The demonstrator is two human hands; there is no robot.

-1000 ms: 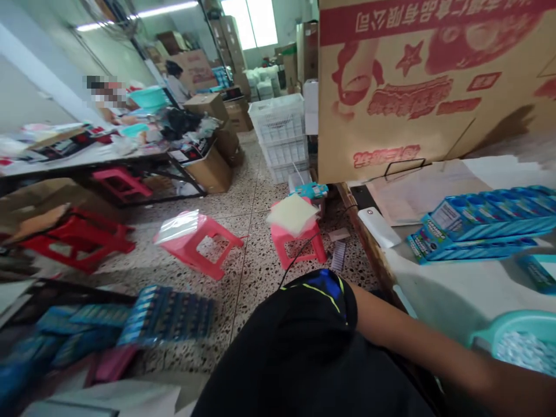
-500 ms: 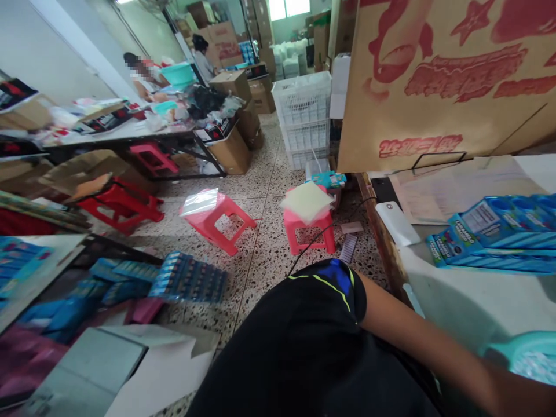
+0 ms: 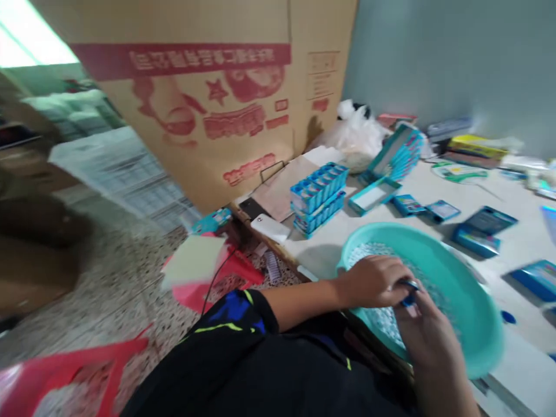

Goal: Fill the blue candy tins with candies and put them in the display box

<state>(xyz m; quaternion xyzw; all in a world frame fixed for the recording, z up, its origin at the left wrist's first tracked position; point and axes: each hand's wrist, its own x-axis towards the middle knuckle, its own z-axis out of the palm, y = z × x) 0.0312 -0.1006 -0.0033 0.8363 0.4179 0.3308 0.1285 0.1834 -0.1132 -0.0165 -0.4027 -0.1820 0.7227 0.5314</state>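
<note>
The left hand (image 3: pixel 372 282) is curled with fingers pressed together, just beside a small blue piece (image 3: pixel 409 292); I cannot tell if it also holds this piece; the right hand (image 3: pixel 425 341) pinches the piece between its fingertips; both hands are above a teal plastic basin (image 3: pixel 475 307) with many small white pieces (image 3: pixel 382 318) inside; the basin stands on a white table (image 3: pixel 516 359).

The plastic basin (image 3: pixel 473 313) is teal, the cardboard carton (image 3: pixel 174 35) tan with red printing, the terrazzo floor (image 3: pixel 99 289) speckled.
</note>
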